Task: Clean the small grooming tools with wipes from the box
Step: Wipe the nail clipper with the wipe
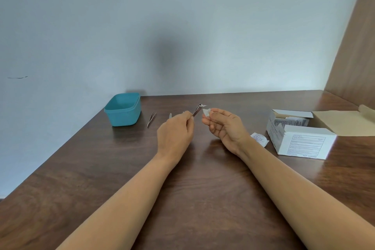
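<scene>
My left hand (176, 131) pinches the lower end of a metal nail clipper (197, 109), which points up and to the right above the table. My right hand (222, 125) pinches a small white wipe (206, 112) between thumb and fingertips, just right of the clipper and apart from it. Metal tweezers (151, 119) lie on the table to the left. Another small metal tool (170, 116) shows partly behind my left hand. The open white wipe box (300, 138) stands at the right with packets inside.
A teal plastic tub (123, 109) stands at the table's back left near the wall. A torn wipe wrapper (259, 138) lies beside the box. The box's brown flap (345, 122) lies open to the right. A wooden panel (357, 46) rises at the right.
</scene>
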`<state>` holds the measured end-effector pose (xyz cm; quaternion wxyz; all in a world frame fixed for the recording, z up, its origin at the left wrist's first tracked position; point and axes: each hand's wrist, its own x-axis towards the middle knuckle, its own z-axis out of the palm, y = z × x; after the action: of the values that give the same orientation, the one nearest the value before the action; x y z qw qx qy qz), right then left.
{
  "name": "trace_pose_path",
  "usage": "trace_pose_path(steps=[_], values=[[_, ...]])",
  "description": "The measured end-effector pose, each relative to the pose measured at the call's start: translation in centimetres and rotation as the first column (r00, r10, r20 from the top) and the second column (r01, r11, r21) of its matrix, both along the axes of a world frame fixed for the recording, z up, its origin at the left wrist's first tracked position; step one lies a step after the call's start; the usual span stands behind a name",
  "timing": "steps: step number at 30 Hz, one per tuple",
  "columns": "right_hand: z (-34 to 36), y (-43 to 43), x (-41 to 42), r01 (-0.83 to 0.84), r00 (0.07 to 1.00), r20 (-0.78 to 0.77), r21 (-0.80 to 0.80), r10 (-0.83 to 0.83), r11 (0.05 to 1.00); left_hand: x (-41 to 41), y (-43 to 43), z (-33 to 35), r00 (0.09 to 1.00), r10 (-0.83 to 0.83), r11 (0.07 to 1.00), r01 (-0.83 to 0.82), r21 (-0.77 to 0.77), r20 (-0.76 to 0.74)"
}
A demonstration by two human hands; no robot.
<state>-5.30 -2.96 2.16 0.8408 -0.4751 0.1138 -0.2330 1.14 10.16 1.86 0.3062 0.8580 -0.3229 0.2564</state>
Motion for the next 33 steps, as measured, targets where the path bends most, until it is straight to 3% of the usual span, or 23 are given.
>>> trace_pose_path(steps=[12, 21, 27, 33], values=[[-0.1, 0.9, 0.0, 0.073, 0.997, 0.011, -0.303, -0.073, 0.950, 0.5, -0.2, -0.7, 0.996, -0.018, 1.000, 0.017, 0.004, 0.087], [-0.3, 0.4, 0.1, 0.087, 0.996, 0.031, -0.162, -0.083, 0.983, 0.9, -0.3, -0.8, 0.984, -0.004, 0.998, -0.008, 0.068, 0.178], [-0.1, 0.2, 0.1, 0.065, 0.998, 0.020, -0.086, -0.063, 0.994, 1.1, -0.5, -0.6, 0.914, 0.109, 0.935, -0.228, 0.271, 0.391], [0.0, -0.1, 0.1, -0.020, 1.000, -0.015, -0.025, 0.020, 0.999, 1.2, -0.4, -0.7, 0.885, 0.107, 0.894, -0.284, 0.346, 0.453]])
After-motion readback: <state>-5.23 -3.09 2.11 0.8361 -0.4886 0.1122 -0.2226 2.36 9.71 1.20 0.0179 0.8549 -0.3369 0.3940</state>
